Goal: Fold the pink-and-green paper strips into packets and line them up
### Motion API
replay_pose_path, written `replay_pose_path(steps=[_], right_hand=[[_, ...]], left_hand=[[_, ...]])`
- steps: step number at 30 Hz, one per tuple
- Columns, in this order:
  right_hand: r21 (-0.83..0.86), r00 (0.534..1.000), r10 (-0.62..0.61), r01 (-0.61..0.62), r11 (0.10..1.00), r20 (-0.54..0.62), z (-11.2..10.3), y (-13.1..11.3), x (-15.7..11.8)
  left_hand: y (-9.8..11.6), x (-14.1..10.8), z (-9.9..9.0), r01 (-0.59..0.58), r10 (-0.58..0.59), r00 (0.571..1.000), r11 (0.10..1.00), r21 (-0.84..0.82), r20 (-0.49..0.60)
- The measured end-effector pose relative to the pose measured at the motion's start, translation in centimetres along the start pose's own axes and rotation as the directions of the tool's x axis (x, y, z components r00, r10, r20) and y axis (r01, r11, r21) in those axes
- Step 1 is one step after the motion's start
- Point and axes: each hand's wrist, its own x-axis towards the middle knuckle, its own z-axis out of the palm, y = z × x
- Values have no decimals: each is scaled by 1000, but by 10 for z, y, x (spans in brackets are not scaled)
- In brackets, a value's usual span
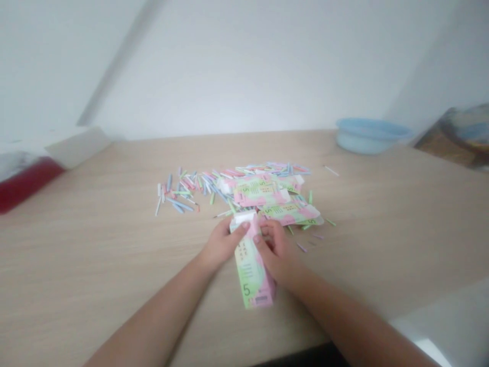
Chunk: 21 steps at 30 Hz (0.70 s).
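Along the far-left edge of the tabletop [76, 255] sits a white-and-red box [32, 176], its red lower part blurred, so its contents cannot be made out. Right of it, toward the middle, lies a loose scatter of narrow paper strips [179, 192] in pale blue, pink, white and green, some rolled tight, lying in no fixed direction.

Nearer my edge of the tabletop, my left hand [221, 244] pinches the top end of a folded pink-and-green note [250, 270] between thumb and curled fingers. The note is printed with a large 5 and lies slanted, its lower end resting on the wood and pointing toward me. My right hand [277, 252] is pressed close beside the left, fingers bunched and fingertips [256, 238] on the note's upper part; the two hands nearly touch. Exact finger contact on the far side of the note is hidden.

Just beyond my hands, overlapping the strips, lies a heap of similar printed notes [262, 192], folded lengthwise, with one more [290, 214] almost touching my right hand. Short green and purple strips [301, 247] lie right of that hand. Further right, a single white strip [331, 171] lies apart. At the far-right edge stands a pale blue plastic basin [369, 135]; beyond the corner, a brown object [458, 137] is too blurred to identify.
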Motion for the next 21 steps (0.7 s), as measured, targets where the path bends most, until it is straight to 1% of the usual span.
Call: replay_pose_path(steps=[2,4,6,7,10,12,15,17,19,21], right_hand=[[-40,999,-21,19,999,-43,-2,-2,1],[-62,998,-35,32,998,-60,-3,-3,2],[-63,998,-33,29,998,-56,-4,-2,1],[-73,998,-36,32,997,-54,-4,-2,1],[-125,996,-70,63,990,-49,-6,-1,0],[-127,996,-80,73,989,-50,-5,0,0],[-55,998,-19,15,998,-56,-4,4,2],[68,997,61,-58,996,-49,-2,6,5],[193,992,126,-120,974,-18,-1,8,7],[240,991,133,-127,962,-9,-1,8,8]], left_hand=[[-3,-3,4,-123,133,990,980,159,-54],[-7,-6,6,-172,200,972,963,206,-124],[-10,-8,8,-182,220,957,963,199,-187],[-11,-9,8,-189,230,953,960,207,-199],[-14,-11,10,-193,238,955,951,240,-176],[-15,-11,12,-191,224,958,964,184,-177],[-18,-10,14,-176,175,968,984,6,-181],[-20,-8,15,-115,95,984,984,-134,-148],[-22,-6,16,-31,5,995,969,-247,-104],[-21,-5,18,13,-35,997,948,-318,-63]])
